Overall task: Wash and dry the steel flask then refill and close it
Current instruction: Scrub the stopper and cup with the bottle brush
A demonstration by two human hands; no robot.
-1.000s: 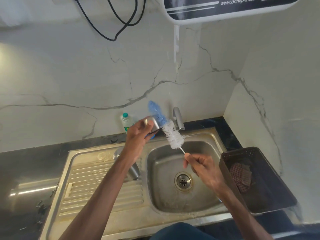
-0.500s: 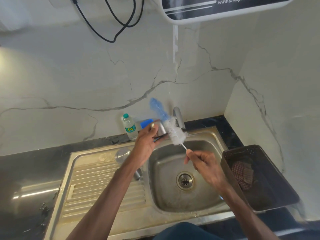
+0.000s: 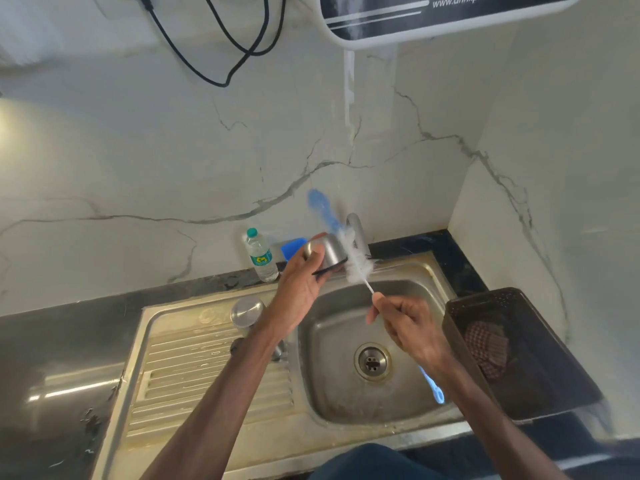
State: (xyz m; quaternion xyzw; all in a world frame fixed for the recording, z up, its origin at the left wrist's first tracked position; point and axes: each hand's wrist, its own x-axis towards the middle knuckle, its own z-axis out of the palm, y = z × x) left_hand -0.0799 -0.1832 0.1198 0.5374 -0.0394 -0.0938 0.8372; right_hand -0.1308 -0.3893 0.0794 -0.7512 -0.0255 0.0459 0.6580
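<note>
Filling the lower view, a stainless sink point(image 3: 207, 344) with a ribbed drainboard sits in a dark counter point(image 3: 52, 341) against white veined marble walls point(image 3: 138, 150). A water purifier point(image 3: 433, 19) and black cables point(image 3: 214, 60) hang above. Along the back wall stand a small plastic bottle point(image 3: 260, 255), a blue object point(image 3: 292, 247) too hidden to identify, and the tap point(image 3: 356, 230), partly covered by the brush. A dark basket point(image 3: 554, 358) holding a checked cloth point(image 3: 486, 351) sits right of the basin. The steel flask point(image 3: 246, 310) is on the drainboard just left of the basin, its lower part behind the left forearm. The left hand point(image 3: 301, 289) grips a steel cap point(image 3: 327, 251) over the basin's back edge. The right hand point(image 3: 412, 327) pinches the stem of a bottle brush point(image 3: 356, 263), whose bristles lie against the cap.
</note>
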